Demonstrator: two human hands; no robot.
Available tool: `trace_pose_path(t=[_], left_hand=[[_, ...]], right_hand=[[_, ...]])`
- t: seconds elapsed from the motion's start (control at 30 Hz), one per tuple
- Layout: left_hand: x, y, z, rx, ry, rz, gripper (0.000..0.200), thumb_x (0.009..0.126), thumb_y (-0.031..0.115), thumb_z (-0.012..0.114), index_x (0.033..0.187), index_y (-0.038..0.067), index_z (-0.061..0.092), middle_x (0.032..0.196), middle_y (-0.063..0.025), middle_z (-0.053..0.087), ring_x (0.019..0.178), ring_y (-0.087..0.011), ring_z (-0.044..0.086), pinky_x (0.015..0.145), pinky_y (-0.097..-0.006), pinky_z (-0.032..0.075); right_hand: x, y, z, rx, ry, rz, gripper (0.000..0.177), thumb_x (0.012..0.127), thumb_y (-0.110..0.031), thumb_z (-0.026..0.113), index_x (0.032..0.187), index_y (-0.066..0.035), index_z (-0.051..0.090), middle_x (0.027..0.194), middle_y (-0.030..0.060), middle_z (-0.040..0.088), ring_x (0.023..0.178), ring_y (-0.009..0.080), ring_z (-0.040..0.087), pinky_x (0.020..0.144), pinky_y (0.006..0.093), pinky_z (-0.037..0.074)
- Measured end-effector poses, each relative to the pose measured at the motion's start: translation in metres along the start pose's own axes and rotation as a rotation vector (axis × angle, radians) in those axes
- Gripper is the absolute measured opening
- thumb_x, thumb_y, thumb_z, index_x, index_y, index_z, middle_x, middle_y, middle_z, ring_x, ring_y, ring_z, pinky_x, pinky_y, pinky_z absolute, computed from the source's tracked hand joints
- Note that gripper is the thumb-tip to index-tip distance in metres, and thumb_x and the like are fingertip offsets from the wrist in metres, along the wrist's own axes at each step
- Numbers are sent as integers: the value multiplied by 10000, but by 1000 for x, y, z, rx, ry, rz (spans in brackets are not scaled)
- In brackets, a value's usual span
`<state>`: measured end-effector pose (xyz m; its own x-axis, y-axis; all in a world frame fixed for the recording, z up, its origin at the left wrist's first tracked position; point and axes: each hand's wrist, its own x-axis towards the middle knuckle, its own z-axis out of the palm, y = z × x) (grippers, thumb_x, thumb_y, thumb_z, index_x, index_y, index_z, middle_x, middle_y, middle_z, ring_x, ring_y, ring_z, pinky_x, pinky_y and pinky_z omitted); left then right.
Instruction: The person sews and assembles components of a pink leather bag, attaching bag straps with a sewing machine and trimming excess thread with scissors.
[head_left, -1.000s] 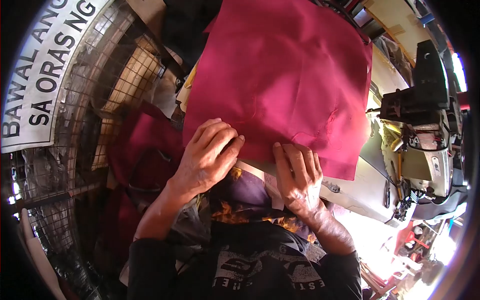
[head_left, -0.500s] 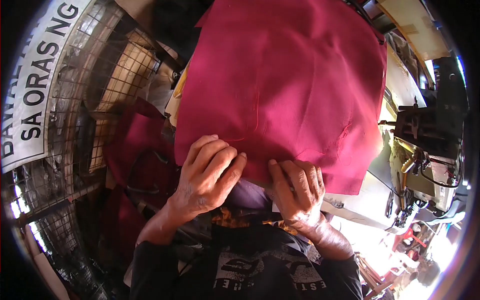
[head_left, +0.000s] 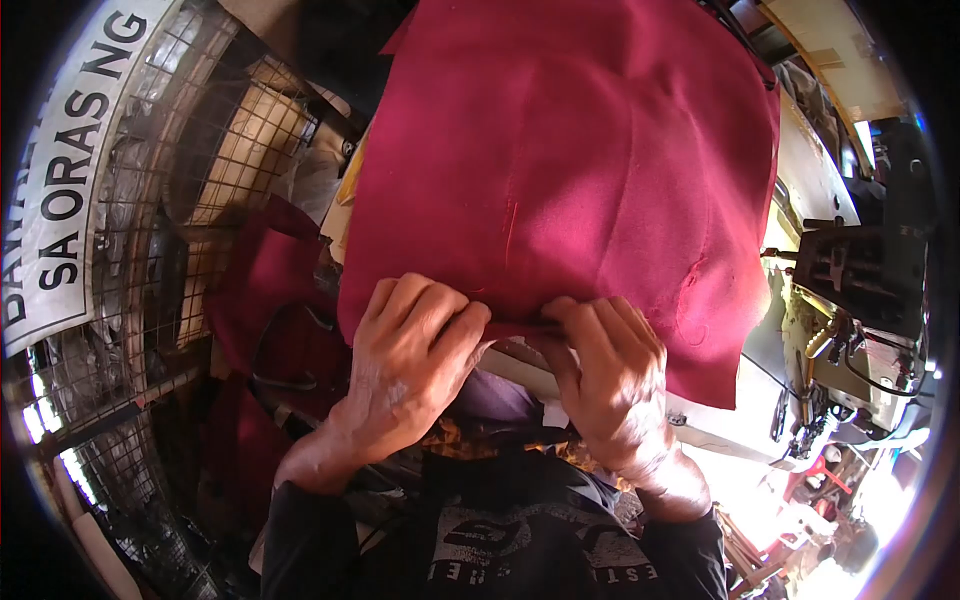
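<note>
A large piece of maroon fabric (head_left: 570, 170) lies spread in front of me, with loose red threads on its surface. At its near edge, my left hand (head_left: 415, 345) is closed, pinching the cloth between thumb and curled fingers. My right hand (head_left: 605, 365) also grips that edge, a short way to the right. Between the two hands the edge is lifted and folded over in a narrow strip. The fingertips are partly hidden by the hands themselves and the fold.
A dark sewing machine (head_left: 860, 270) stands at the right on a pale tabletop (head_left: 705, 440). More maroon cloth (head_left: 265, 270) hangs at the left, before a wire mesh (head_left: 255, 130). A white lettered sign (head_left: 75, 170) is at the upper left.
Both hands have closed on the near edge and raised it into a fold. My right hand has shifted slightly up and right, and the fabric's right corner lies a little lower.
</note>
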<state>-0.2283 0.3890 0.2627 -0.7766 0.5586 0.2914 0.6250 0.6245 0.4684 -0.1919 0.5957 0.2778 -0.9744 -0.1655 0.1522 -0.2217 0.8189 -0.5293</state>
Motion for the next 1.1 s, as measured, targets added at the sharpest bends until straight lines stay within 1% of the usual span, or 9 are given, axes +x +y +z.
trace_pose_path(t=[0.13,0.3,0.4,0.47,0.53,0.63,0.87,0.9,1.1], left_hand=[[17,3,-10,-10,-72,-72,221,774,103,842,899,32,674,875,-66,630,820,-283,603,744,-431,486],[29,2,-15,29,-209,-68,214,822,139,805,915,27,648,841,-95,597,816,-315,598,732,-430,491],[31,-1,-17,2,-238,-39,206,847,152,782,938,30,642,844,-99,600,819,-323,600,737,-436,495],[30,-1,-16,-1,-211,-39,207,847,155,784,940,34,644,849,-95,606,823,-319,604,739,-435,498],[26,-2,-14,-11,-189,-48,211,848,163,786,942,36,646,854,-94,611,829,-316,608,740,-434,499],[25,-4,-11,-17,-171,-35,222,850,180,790,946,37,650,861,-95,620,838,-313,612,747,-429,498],[36,-21,-17,48,-165,51,225,843,183,795,956,36,667,881,-96,626,851,-306,615,799,-434,493],[40,-25,-18,54,-175,69,223,840,180,796,953,36,669,881,-95,625,852,-307,615,807,-436,492],[40,-40,-46,74,-112,58,215,810,129,809,948,28,678,894,-95,650,878,-309,635,823,-427,492]], right_hand=[[15,-1,-8,81,-127,118,249,822,-119,776,964,-58,582,824,88,646,798,305,674,680,451,538],[22,-2,-10,32,-239,111,391,799,-115,819,1108,-59,586,937,142,682,888,373,685,716,485,520],[9,-4,-7,-190,130,-25,363,825,-124,759,1141,-46,599,975,121,619,899,320,649,703,496,513],[-28,-5,-2,-297,219,-319,293,834,-145,721,1101,-29,693,1129,131,611,1024,254,621,885,439,527],[-54,-13,27,-162,239,-522,330,858,-162,664,1152,-20,710,1243,170,607,1150,298,614,1018,443,506],[-53,-13,44,-264,80,-406,500,859,-149,605,1317,48,648,1416,227,551,1342,376,531,1142,516,450],[-46,-23,73,-492,49,-296,596,899,-191,578,1430,77,545,1473,294,485,1396,434,477,1203,585,386],[-41,-27,70,-575,-10,-299,647,1055,-418,550,1436,104,515,1448,313,494,1376,452,484,1175,595,408],[-33,-40,69,-536,-33,-214,749,1034,-500,524,1450,122,494,1458,327,481,1394,470,452,1180,618,389]])
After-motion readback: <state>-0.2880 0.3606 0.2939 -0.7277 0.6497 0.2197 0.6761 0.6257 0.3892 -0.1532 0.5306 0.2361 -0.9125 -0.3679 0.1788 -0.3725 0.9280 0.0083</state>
